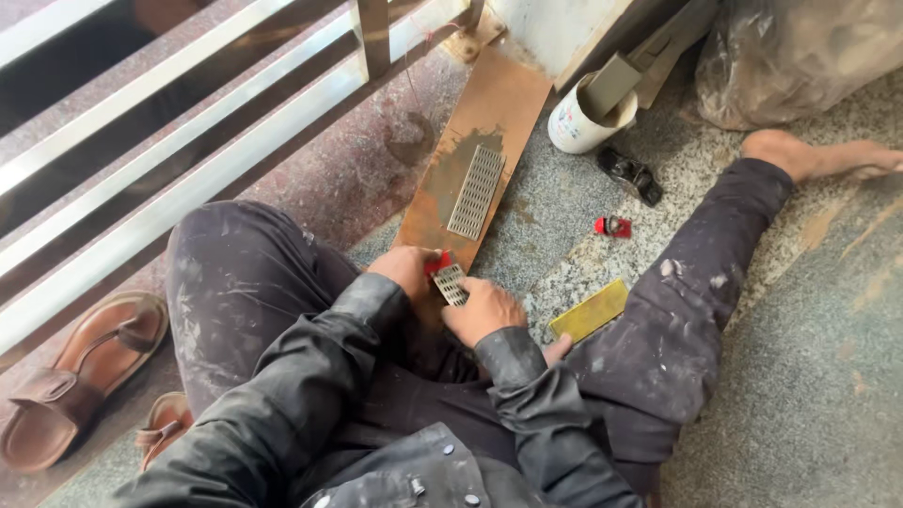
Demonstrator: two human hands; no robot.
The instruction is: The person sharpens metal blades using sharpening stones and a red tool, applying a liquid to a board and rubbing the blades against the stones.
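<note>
I sit on the floor with my legs spread, looking down. My left hand (406, 270) and my right hand (483, 311) meet over a small ridged metal piece (451, 284) with a red part (437, 262) at its top end; both hands grip it. It rests at the near end of a brown board (503, 94) lying on the floor. Farther along the board lies a longer ridged metal strip (476, 192) beside a patch of grey paste.
A yellow flat block (590, 310) lies by my right knee. A small red piece (611, 227), a black tool (631, 174) and a white cup (578, 120) with a trowel stand beyond. A steel railing (188, 141) runs left; brown sandals (80, 376) lie beneath. A plastic sack (800, 56) sits top right.
</note>
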